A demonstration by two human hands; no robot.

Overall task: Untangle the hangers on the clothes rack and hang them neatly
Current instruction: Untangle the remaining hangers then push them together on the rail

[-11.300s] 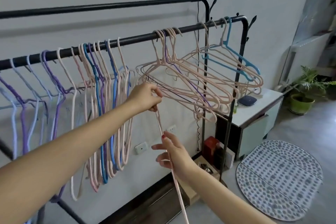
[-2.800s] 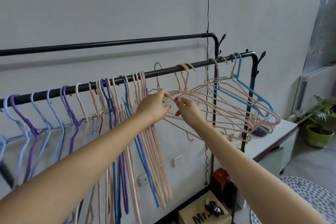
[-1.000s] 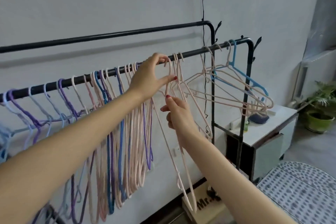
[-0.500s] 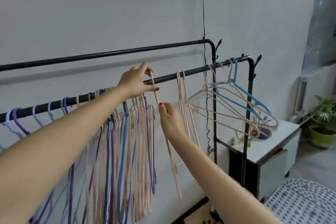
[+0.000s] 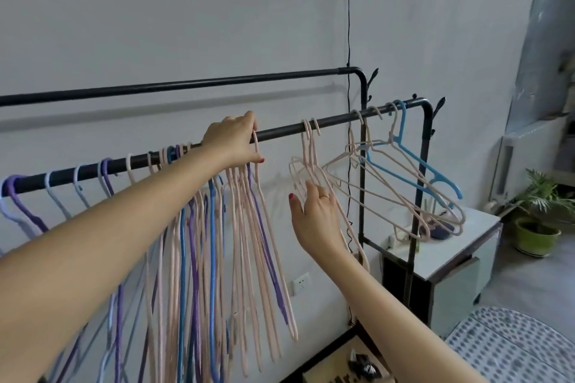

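Left hand (image 5: 232, 142) pinches a pink hanger (image 5: 270, 227) on the rail (image 5: 336, 122); right hand (image 5: 314, 211), fingers spread, touches two others.

Head view looks forward, close on the rack (image 5: 311, 126).

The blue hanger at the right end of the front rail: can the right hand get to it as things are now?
Probably yes. The right hand is open beside the pink hangers, and only open air lies between it and the blue hanger.

Matt black metal rack (image 5: 311, 126), flocked-looking hangers (image 5: 255, 242)
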